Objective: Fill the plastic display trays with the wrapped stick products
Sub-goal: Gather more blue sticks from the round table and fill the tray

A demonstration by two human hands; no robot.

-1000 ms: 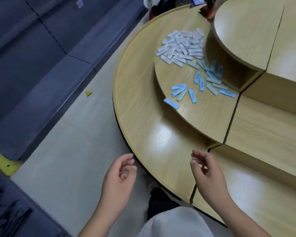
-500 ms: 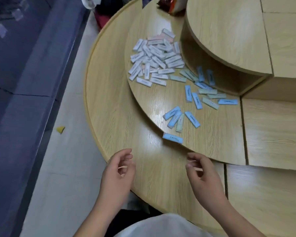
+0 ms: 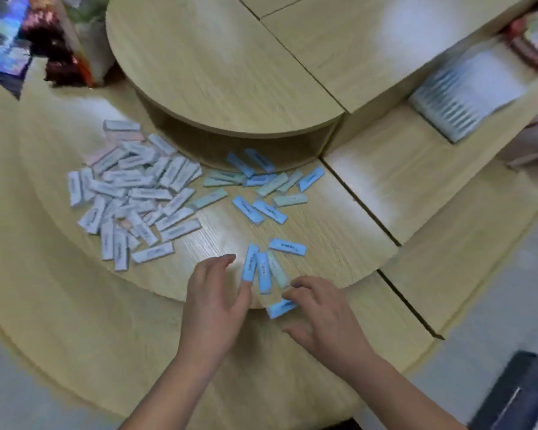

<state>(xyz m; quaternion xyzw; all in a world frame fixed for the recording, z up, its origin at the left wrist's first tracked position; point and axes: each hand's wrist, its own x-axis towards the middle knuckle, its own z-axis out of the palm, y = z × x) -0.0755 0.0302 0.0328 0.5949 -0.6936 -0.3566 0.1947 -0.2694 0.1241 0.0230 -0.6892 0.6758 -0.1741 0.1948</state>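
Broadly, a tiered display stand (image 3: pixel 75 305) of pale wood-grain board filled the view. Its round top tier (image 3: pixel 215 63) overhung a shadowed recess above the middle tier (image 3: pixel 339 243). At the upper right, on a higher step, sat a stack of clear plastic trays (image 3: pixel 460 97), blurred, with ribbed edges turned toward the camera. Colourful packets (image 3: pixel 53 51) stood at the upper left, too smeared for any brand to be read.

On the middle tier's left side lay a loose heap of pale wrapped sticks (image 3: pixel 131 193), white with a few pinkish ones among them. To its right, scattered blue and pale green sticks (image 3: pixel 261 181) reached back to the mouth of the recess. Each wrapper carried a short line of dark print, but none of it was legible.

Both hands were at the near edge of that tier. The left hand (image 3: pixel 218 305) was spread and relaxed, holding nothing, with one fingertip at the near end of a trio of sticks (image 3: pixel 263 270) lying side by side, two blue and one pale green. The right hand (image 3: pixel 323 315) had its fingers curled onto the end of a single blue stick (image 3: pixel 280 308) at the tier's rim, with the thumb lower and apart. Whether it actually gripped that stick could not be told.
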